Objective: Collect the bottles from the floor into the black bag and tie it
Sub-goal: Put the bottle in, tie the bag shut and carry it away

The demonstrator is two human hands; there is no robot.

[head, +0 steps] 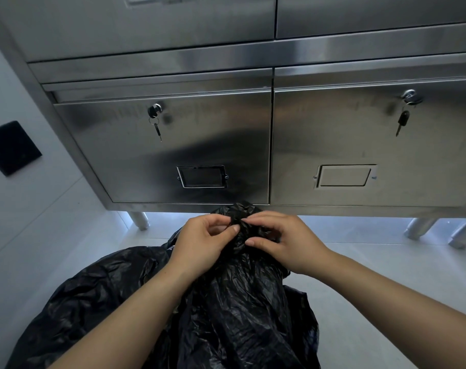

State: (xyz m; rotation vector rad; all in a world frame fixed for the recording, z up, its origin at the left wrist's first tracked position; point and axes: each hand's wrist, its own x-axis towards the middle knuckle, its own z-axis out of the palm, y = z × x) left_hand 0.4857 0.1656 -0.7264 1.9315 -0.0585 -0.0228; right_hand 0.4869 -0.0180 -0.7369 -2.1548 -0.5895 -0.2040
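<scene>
The black bag (pixel 234 302) sits on the pale floor (pixel 373 288) just in front of the steel cabinet (pixel 189 145), its neck gathered into a twisted bunch. The left hand (pixel 200 243) pinches the bunch from one side, fingers closed on the plastic. The right hand (pixel 285 241) grips it from the other side, thumb and fingertips clamped. No bottles visible outside the bag. Keys (pixel 157 129) hang from the cabinet door locks.
</scene>
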